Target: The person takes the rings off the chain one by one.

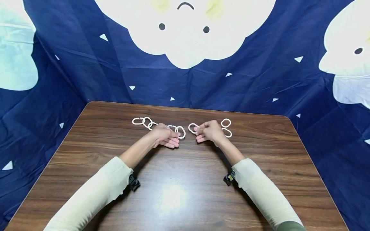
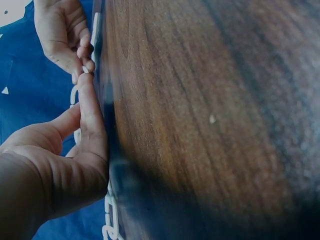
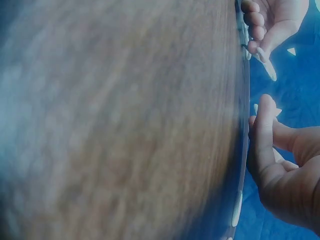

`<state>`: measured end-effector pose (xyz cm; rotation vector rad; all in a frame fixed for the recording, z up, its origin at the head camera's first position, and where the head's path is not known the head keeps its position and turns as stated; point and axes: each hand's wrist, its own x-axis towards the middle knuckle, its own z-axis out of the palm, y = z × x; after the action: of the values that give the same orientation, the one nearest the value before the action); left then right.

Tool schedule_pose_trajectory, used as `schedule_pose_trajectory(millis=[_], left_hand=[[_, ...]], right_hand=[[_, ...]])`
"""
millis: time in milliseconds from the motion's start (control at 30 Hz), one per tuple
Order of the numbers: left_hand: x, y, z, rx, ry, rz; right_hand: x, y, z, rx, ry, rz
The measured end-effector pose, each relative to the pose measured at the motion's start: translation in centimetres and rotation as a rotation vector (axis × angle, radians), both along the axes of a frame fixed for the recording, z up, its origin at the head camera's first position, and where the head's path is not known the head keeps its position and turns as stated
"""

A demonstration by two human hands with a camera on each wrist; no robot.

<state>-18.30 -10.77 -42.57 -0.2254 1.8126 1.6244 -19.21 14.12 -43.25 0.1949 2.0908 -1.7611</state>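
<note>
A chain of white plastic links [image 1: 138,124] lies across the far part of the table, passing behind my left hand [image 1: 165,136]. Thumb and fingers of that hand pinch the chain's right end link [image 1: 185,132], while the other fingertips point right. Just across a small gap, my right hand [image 1: 210,131] pinches a single white link [image 1: 189,127] between thumb and forefinger. The two links look apart in the head view. In the left wrist view, part of the chain [image 2: 108,210] shows below the left hand; the middle of the chain is hidden by that hand.
Two loose white links lie right of my right hand, an upper one [image 1: 230,122] and a lower one [image 1: 231,133], partly hidden by the hand. The brown wooden table [image 1: 185,166] ends at a far edge before a blue cloth [image 1: 162,80] with cloud prints.
</note>
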Motion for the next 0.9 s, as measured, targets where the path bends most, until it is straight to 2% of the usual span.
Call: schedule_pose_trajectory(millis=[433, 900], left_hand=[[0.1, 0.0, 0.2, -0.061, -0.007, -0.035], [-0.1, 0.4, 0.2, -0.138, -0.021, -0.071]], right_hand=[[-0.1, 0.9, 0.4, 0.104, -0.044, 0.04], [-0.6, 1.2, 0.7, 0.338, -0.009, 0.076]])
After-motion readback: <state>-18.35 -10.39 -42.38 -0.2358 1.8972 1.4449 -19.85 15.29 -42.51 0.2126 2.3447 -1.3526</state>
